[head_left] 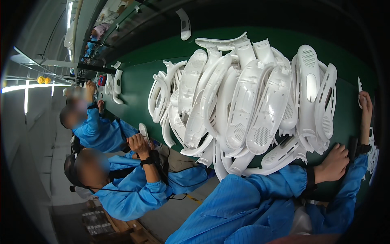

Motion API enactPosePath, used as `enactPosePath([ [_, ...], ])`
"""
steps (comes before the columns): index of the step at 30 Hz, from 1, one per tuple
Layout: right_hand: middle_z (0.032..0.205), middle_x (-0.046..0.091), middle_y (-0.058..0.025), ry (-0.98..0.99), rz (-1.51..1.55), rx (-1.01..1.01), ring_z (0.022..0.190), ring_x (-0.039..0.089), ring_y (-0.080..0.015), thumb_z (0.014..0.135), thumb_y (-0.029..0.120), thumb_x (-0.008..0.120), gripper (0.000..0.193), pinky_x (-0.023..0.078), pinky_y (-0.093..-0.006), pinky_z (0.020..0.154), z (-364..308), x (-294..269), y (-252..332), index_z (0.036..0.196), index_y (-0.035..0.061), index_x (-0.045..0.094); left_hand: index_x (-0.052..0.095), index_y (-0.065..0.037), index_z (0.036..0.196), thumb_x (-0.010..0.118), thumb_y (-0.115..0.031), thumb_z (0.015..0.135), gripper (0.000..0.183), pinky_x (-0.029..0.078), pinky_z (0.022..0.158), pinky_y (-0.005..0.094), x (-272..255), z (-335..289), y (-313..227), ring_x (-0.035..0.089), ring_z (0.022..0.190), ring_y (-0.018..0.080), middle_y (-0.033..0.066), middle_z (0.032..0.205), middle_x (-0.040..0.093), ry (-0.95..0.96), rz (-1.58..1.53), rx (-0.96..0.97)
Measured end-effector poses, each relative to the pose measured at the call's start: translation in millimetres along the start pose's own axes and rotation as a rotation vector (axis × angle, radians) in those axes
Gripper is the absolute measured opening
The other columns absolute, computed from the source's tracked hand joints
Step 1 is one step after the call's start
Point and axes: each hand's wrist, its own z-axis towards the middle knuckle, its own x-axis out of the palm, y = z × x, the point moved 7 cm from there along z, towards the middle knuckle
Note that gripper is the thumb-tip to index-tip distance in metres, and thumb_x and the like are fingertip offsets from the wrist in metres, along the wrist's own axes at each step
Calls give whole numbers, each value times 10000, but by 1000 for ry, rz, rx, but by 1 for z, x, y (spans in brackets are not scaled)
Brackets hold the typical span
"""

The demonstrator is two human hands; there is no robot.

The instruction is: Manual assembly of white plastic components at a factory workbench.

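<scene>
My left hand [332, 164] is low on the right, its fingers curled in near a dark bar. Whatever may be inside that hand is hidden. Farther right, my right hand [365, 103] pinches a thin white plastic part [360, 87], seen almost edge-on. Left of both hands, a large heap of curved white plastic housings [270, 110] covers much of the green table [136, 87]. Many have rounded ends with small perforated holes and slots along their sides; some show their ribbed inner faces. One housing [280, 154] at the heap's lower edge lies close to my left sleeve.
A co-worker in blue [134, 183] sits left of the heap, holding a white part [143, 132]. Another person in blue [91, 126] works beyond, near more white parts [117, 83]. A single housing [184, 25] lies at the top. More white pieces [373, 154] stand at the right rim.
</scene>
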Motion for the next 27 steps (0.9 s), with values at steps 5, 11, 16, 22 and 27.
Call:
enactPosePath([
  [5,853,472,63,-20,-24,15,758,403,-33,969,224,505,187,302,-174,701,-1,-2,-8,1014,54,568,623,-26,717,637,-143,684,123,340,904,418,0,0,0,446,978,305,144,905,528,3,-10,-6],
  [11,857,476,60,-115,-84,-42,771,405,-32,977,227,497,208,315,-179,715,1,3,2,1054,57,589,622,-29,699,640,-140,672,116,341,897,418,0,1,2,447,971,304,143,892,531,-31,6,-14],
  [16,878,510,54,-237,-57,-69,804,437,-48,956,180,501,213,354,-198,773,0,-61,-43,1087,59,617,634,-42,695,627,-204,676,163,342,896,433,11,5,-9,459,971,305,153,861,539,-13,32,29],
  [22,949,574,50,-202,356,43,807,479,-47,916,253,503,232,361,-212,687,10,-11,42,1003,99,654,608,-48,694,621,-153,704,107,362,805,417,-18,8,0,480,886,294,114,818,538,-34,-6,26],
  [27,991,582,63,47,-122,-27,891,486,-58,911,269,535,226,356,-226,707,69,31,158,1035,122,652,620,-40,697,615,-139,692,100,369,802,415,-26,4,-4,490,889,303,130,805,557,-6,-24,10],
])
